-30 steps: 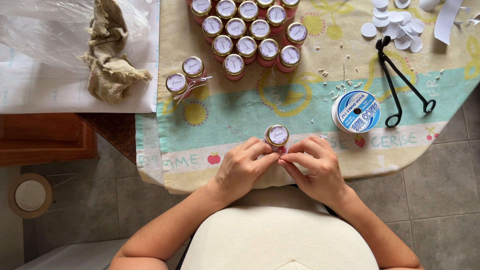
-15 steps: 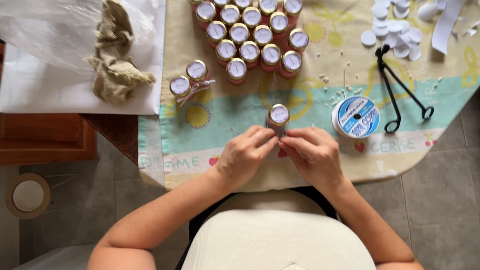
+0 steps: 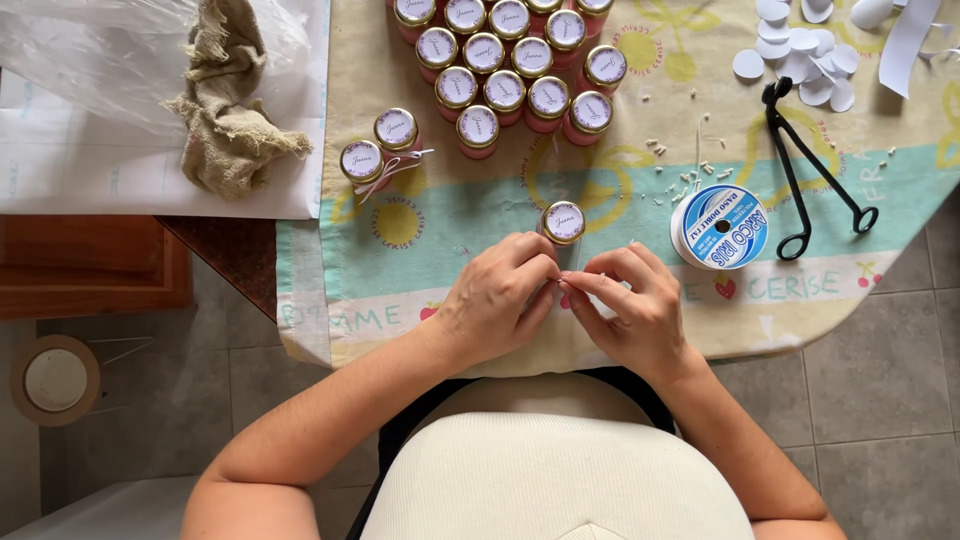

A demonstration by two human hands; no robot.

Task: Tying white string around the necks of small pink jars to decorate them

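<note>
The small jar (image 3: 563, 225), pinkish with a gold-rimmed lid under a round pale label, stood upright on the desk (image 3: 450, 215) just left of the blue-and-white ribbon spool (image 3: 720, 227), with the cluster of matching jars (image 3: 510, 60) beyond it. The left hand (image 3: 495, 295) and right hand (image 3: 630, 305) met just in front of that jar, fingers (image 3: 545, 268) pinched together on something too fine to make out, perhaps thread. It looked light, hard, smooth and probably breakable, best gripped round its sides below the lid.

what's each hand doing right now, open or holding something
Left hand: fingers pinched shut beside the small jar; what they pinch cannot be told.
Right hand: the same.
</note>
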